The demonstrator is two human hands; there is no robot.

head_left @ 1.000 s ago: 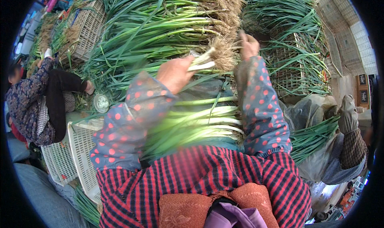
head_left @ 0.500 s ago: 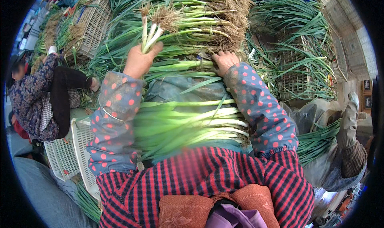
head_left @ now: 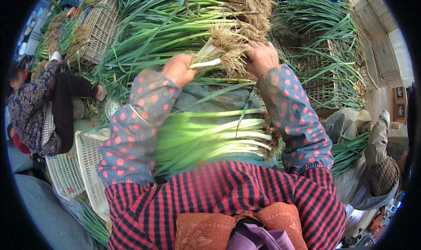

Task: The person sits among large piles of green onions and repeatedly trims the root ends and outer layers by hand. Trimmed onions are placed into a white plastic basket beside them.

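My left hand is closed around a small bunch of green onions, their white ends and bushy brown roots pointing right. At the root end my right hand has its fingers curled against the root tuft; its fingertips are partly hidden there. Just beyond both hands lies a big heap of green onions, roots all to the right. Across my lap, on a dark green plastic sheet, rests another bundle of green onions, leaves to the left and roots by my right forearm.
Plastic crates stand left, one pale crate close to my left elbow and one with onions farther off. A co-worker sits at the left. More green onions fill a crate at the right, with clear plastic sheeting nearer.
My left hand has moved right and slightly nearer, tipping the upright bunch over until its roots point right. My right hand has shifted from the heap's near edge up to those roots.
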